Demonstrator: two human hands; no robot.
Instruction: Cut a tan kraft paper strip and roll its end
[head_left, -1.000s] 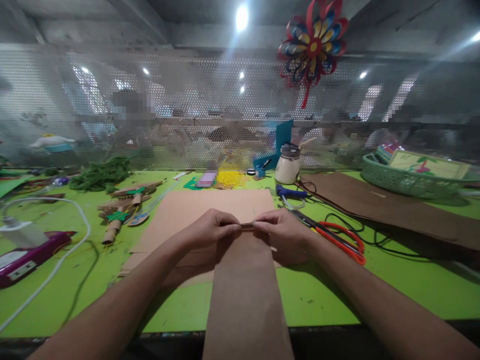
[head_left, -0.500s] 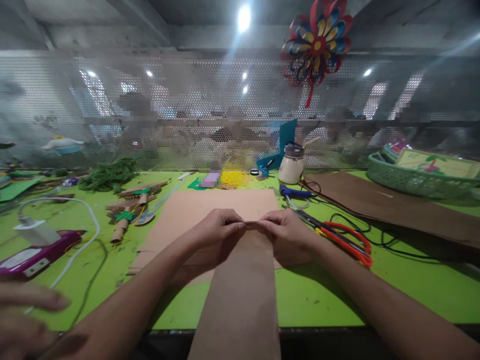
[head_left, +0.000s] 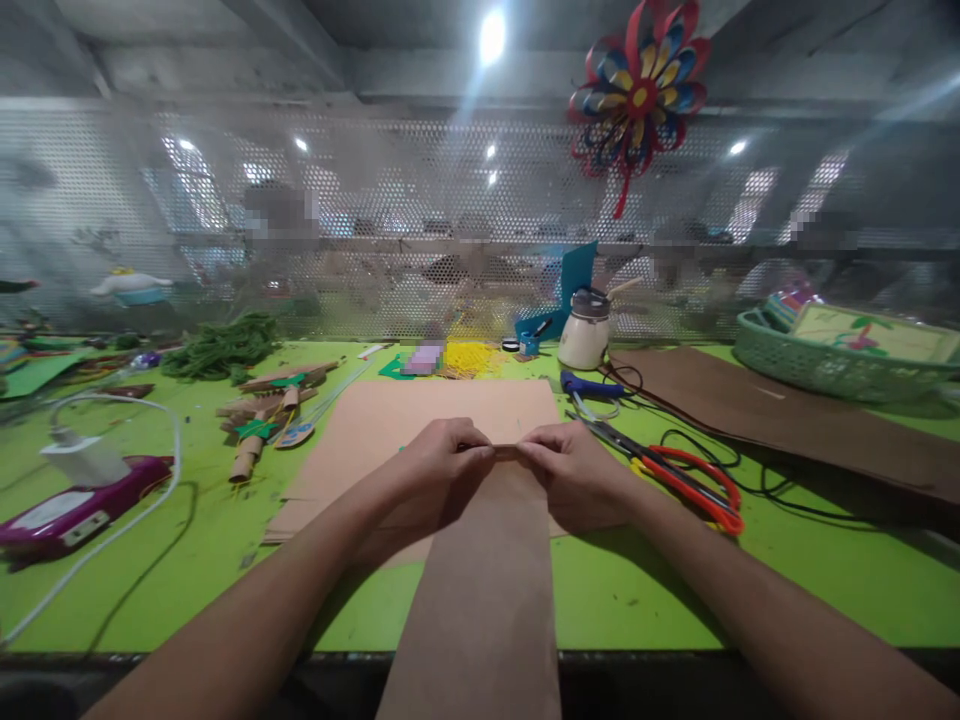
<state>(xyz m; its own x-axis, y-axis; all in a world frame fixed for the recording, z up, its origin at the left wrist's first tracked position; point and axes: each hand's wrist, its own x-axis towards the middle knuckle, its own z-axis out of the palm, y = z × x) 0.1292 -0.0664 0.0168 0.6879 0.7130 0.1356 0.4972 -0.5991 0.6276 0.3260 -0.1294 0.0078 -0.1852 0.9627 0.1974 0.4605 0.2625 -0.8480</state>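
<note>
A long strip of brown kraft paper [head_left: 487,590] runs from the table's near edge toward the middle, its far end folded over into a narrow roll. My left hand [head_left: 446,455] pinches the left side of that folded end between thumb and fingers. On the right side, my right hand [head_left: 566,458] pinches the same fold, thumb nearest me. Both hands rest over a stack of lighter brown paper sheets [head_left: 360,420] lying flat on the green table. Fingertips hide part of the fold.
Right of my hands lie red-handled scissors [head_left: 690,485] and a blue glue gun [head_left: 592,385] with a black cord. A green basket [head_left: 840,365] stands at the far right beside dark brown sheets [head_left: 705,400]. Leftward are paper-roll figures [head_left: 251,445] and a purple power strip [head_left: 82,510].
Another person's blurred hand at the lower left has gone out of view. The view has shifted slightly; my two hands keep their pinch on the paper strip's fold.
</note>
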